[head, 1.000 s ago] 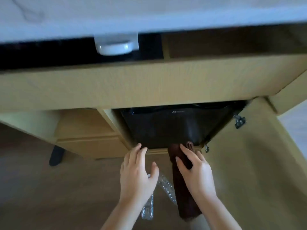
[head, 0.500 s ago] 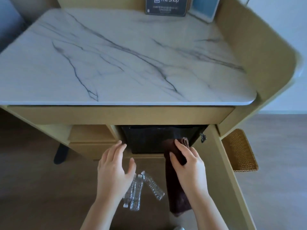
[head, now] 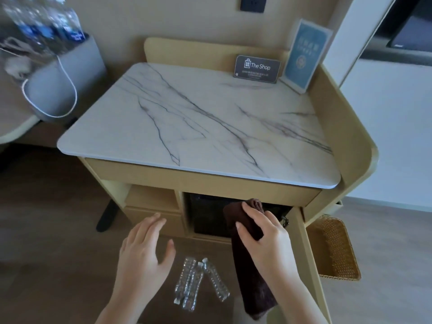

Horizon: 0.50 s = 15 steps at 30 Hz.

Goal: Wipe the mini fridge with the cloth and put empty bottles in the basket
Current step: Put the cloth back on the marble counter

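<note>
dark card (head: 257,69), standing at 1 o'clock on the marble top (head: 187,118): white bag icon and "the shop"; the smaller lines beneath are illegible. blue card (head: 305,54), just beside it at 2 o'clock: print unreadable. bottle labels (head: 74,35) at 10 o'clock: blurred.

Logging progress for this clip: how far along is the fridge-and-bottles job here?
Done: nothing clearly finished. In hand: the right hand holds the brown cloth at the black mini fridge; left hand is open, empty. Left: three empty bottles lie on the floor, none seen in the wicker basket.
</note>
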Available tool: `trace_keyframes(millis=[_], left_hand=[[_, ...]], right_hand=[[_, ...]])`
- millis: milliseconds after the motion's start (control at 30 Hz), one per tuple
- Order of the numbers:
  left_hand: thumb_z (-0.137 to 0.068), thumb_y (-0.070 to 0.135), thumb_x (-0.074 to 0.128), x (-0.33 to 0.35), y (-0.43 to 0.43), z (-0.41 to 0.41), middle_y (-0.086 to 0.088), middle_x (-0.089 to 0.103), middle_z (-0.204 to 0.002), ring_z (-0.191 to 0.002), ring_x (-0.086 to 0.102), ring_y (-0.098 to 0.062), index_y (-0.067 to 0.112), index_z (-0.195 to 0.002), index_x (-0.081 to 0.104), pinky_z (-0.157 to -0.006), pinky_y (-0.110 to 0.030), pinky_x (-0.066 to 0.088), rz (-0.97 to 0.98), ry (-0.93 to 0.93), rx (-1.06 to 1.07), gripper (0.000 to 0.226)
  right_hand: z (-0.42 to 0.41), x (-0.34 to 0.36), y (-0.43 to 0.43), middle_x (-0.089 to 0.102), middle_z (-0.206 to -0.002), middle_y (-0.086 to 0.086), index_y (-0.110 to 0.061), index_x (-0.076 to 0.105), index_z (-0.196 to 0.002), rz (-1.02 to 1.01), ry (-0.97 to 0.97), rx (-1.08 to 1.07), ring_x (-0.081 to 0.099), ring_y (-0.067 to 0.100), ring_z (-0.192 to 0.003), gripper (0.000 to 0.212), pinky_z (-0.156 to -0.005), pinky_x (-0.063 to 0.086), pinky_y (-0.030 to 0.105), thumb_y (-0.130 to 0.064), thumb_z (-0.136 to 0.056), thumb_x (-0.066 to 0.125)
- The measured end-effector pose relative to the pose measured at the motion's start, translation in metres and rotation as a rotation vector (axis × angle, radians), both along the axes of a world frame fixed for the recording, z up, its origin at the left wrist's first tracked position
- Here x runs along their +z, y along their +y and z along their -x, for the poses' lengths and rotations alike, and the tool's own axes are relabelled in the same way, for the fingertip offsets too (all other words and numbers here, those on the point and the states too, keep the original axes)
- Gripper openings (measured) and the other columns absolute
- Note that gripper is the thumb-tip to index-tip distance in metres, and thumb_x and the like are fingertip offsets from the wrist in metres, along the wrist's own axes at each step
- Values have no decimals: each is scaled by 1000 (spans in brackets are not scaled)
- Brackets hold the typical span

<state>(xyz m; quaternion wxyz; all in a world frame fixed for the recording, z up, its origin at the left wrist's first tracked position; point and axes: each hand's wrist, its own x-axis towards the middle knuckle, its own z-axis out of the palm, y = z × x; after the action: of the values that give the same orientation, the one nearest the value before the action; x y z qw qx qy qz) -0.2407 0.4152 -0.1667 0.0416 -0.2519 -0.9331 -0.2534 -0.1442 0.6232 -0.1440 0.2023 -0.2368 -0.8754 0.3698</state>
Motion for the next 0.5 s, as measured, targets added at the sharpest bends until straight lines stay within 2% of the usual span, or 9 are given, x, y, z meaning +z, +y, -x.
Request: trace_keyframes(millis=[67, 167, 300, 500], left_hand=[[-78, 39, 44, 9, -14, 3, -4, 60, -121, -113, 56, -26, 11, -113, 61, -88, -43, 44, -2, 12, -6, 48], [-75, 34, 50, 18, -41, 15, -6, 61, -120, -110, 57, -29, 9, -111, 62, -87, -44, 45, -7, 38, 39, 45], [-76, 39, 41, 30, -80, 40, -8, 61, -119, -109, 57, -31, 6, -110, 62, -85, -47, 47, -20, 64, 124, 52], [-77, 38, 39, 45, -131, 86, -10, 61, -120, -110, 56, -31, 5, -111, 61, -87, -47, 45, -68, 70, 169, 52]], right_hand=[[1, 9, -6, 56, -85, -7, -31, 57, -123, -14, -2, 29, 57, 10, -70, 44, -61, 53, 28, -27, -81, 68], [9, 19, -14, 57, -87, -7, -31, 57, -122, -28, -15, 64, 58, 9, -73, 44, -62, 53, 26, -27, -80, 68], [31, 34, -35, 58, -94, -12, -32, 58, -122, -22, -23, 104, 57, 5, -80, 43, -69, 48, 13, -27, -80, 68], [89, 59, -90, 55, -94, -19, -29, 60, -120, -16, -35, 137, 55, 2, -87, 41, -72, 39, 2, -24, -80, 69]])
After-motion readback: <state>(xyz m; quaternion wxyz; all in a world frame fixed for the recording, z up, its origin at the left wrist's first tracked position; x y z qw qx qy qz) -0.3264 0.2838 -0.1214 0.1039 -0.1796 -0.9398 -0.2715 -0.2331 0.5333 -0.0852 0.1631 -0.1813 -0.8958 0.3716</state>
